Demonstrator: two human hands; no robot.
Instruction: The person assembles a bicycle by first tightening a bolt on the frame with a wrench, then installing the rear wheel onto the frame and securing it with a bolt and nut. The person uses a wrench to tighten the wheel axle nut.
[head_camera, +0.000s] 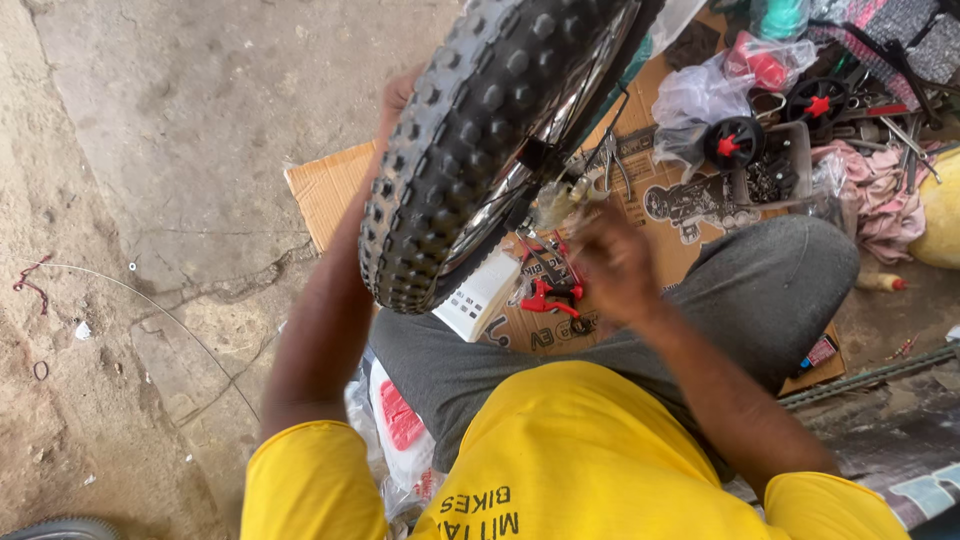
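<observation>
A knobby black bicycle tyre (460, 140) on a shiny spoked wheel stands upright in front of me, over my lap. My left hand (393, 97) reaches around the far side of the tyre and is mostly hidden behind it. My right hand (612, 262) is blurred, just right of the wheel's rim near the spokes, fingers curled; whether it holds anything I cannot tell. Below the wheel lie a red plastic part (550, 296) and a white ribbed piece (478, 296) on cardboard (325, 185).
At upper right lie small black wheels with red hubs (733, 143), clear plastic bags (700, 95), a tray of small metal parts (772, 178), tools and pink cloth (880, 195). Cracked concrete floor (180, 150) spreads to the left. A thin wire (150, 300) lies on it.
</observation>
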